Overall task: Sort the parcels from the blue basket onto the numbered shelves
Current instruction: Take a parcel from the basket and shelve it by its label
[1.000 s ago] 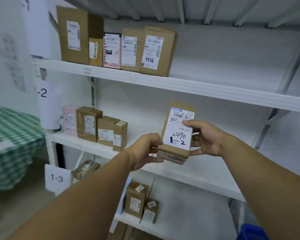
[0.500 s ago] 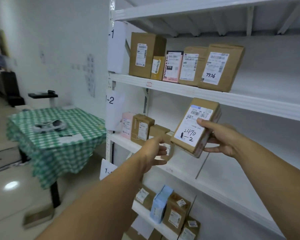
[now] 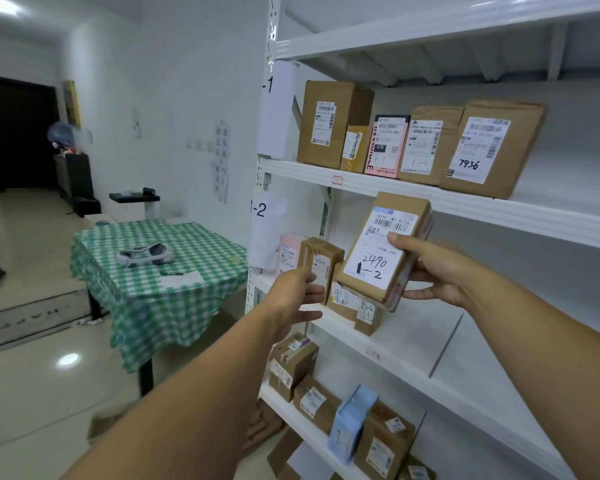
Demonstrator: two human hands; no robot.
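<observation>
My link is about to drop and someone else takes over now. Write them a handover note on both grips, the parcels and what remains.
Right grip: holds the parcel marked 2490 -2, tilted, in front of shelf 1-2; not yet set down.
Left grip: open and holding nothing, reaching at the row of parcels at that shelf's left end; contact unclear.
Done: five parcels stand on shelf 1-1. More parcels sit on the shelf below.
Left: set the 2490 parcel on shelf 1-2, probably beside the row. The blue basket is out of view, so its contents are unknown.
</observation>
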